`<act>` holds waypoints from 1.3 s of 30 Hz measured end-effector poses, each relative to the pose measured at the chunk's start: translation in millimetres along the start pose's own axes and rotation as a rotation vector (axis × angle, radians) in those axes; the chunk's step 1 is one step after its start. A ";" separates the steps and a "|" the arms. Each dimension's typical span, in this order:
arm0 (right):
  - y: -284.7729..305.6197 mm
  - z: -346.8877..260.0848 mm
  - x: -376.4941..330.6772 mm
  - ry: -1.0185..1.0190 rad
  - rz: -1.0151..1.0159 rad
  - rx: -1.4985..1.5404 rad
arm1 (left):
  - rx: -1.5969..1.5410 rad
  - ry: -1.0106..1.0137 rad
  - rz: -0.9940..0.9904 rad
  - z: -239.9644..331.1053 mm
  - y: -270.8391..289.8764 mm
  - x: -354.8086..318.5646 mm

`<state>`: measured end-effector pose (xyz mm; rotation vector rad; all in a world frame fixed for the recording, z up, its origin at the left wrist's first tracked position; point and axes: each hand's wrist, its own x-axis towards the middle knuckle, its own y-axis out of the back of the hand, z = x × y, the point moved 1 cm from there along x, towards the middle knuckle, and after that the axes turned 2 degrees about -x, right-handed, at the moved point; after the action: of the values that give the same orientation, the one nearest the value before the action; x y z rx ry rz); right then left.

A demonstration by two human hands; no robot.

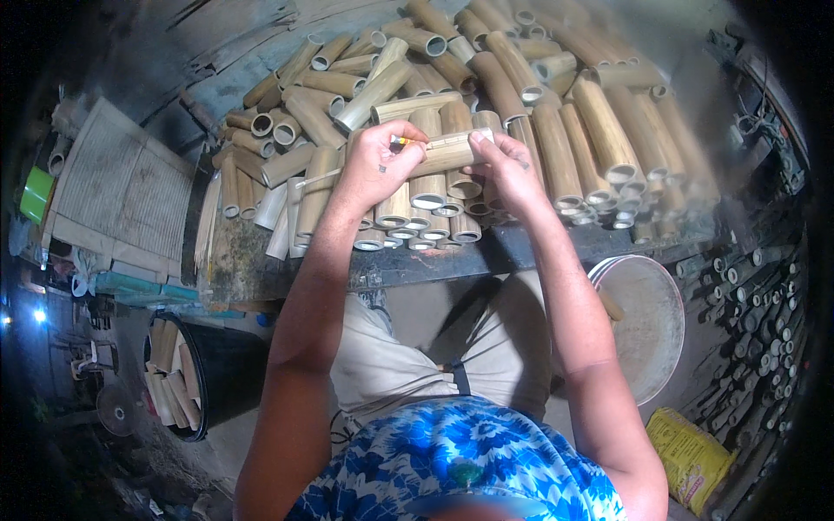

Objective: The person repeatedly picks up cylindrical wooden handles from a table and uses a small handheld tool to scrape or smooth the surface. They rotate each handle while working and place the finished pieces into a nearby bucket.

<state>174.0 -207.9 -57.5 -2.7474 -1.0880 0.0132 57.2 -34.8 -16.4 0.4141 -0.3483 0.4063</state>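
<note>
A short bamboo tube [447, 152], pale tan, smooth-skinned and cylindrical, is held level above the centre of the frame, slightly over the heap of other pieces. Its right end is clasped by the right hand [508, 169], whose fingers are curled round the open, cut rim; the grip there is clenched on the tube. The left hand [378, 161] is closed round a thin tool with a yellow and orange handle [401, 140], pressed against the tube's left part, so the tube lies between both grips, touching each.

Below and behind the hands, a large heap of bamboo sections [539, 113] is spread over the dark, worn surface [452, 260] across the upper half of the frame. The sections are hollow, round in cross-section, with pale rims and brownish, matte skins; many are stacked in rows with their open ends turned toward the lower edge.

At the upper left, flat woven mats [122, 191] of ribbed, pale fibre are seen. At the lower left, a dark round bin [217, 365] is filled with upright bamboo pieces. At the right, a round whitish basin [647, 326] is set just under the surface edge, and a yellow sack [691, 456] lies at the lower right. Thin dark canes [756, 304] are piled along the right rim.
</note>
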 end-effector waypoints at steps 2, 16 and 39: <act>0.2 -0.5 -0.4 0.000 -0.017 0.017 | 0.038 -0.023 0.018 1.2 0.2 1.3; -0.6 -3.3 -1.4 0.030 -0.012 0.001 | 0.067 0.016 0.008 17.1 -16.4 2.2; -0.1 0.1 0.1 0.030 -0.014 0.013 | 0.030 -0.028 -0.009 19.2 -28.0 4.3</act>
<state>174.0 -207.7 -57.6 -2.7192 -1.0955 -0.0222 68.7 -65.6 -7.0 0.4510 -0.3672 0.3973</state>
